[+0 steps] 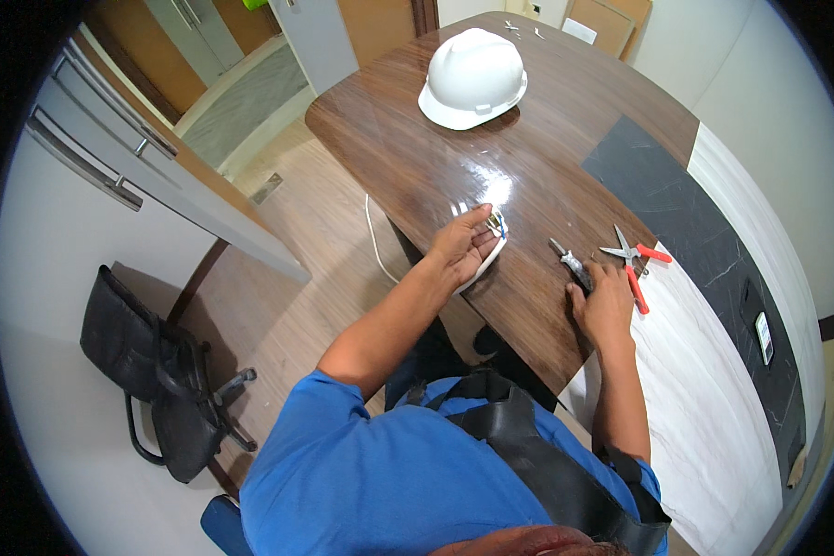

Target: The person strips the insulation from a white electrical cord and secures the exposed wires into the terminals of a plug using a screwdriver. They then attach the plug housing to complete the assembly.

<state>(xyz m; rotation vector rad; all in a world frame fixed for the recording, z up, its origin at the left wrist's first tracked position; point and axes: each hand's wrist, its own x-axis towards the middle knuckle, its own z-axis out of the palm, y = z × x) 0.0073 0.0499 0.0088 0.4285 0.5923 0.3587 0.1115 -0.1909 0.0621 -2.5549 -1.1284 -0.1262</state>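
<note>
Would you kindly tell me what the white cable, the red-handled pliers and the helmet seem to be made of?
White cable: probably a smooth plastic sheath, bending in an even curve; the core is too small to judge.
Red-handled pliers: apparently metal jaws, grey with a sheen; evenly red handles, plastic or rubber.
Helmet: likely hard plastic, its shell smooth and softly glossy.

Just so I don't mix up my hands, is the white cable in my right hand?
No, the left hand holds the white cable, while the right hand is at the dark-handled tool on the table.
</note>
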